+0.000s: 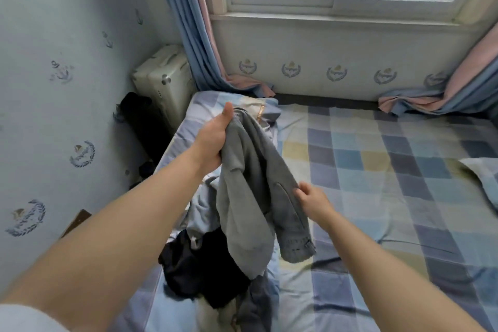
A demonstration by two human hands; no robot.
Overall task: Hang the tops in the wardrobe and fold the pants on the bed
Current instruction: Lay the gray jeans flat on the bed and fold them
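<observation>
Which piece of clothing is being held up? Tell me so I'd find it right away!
Start at the checkered bed under the window, then look to its left edge where clothes are piled. Raised above that pile, gripped by the left hand, hangs the grey denim jacket. Unlike the black garment lying below, it dangles in the air with a buttoned cuff.

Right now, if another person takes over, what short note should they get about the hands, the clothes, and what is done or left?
Left hand grips the grey denim garment, lifted above the bed. Right hand pinches its lower edge. A pile of clothes, dark and light blue, lies under it on the bed. Nothing lies folded yet; the wardrobe is not in view. Left: sort, hang tops, fold pants.
</observation>
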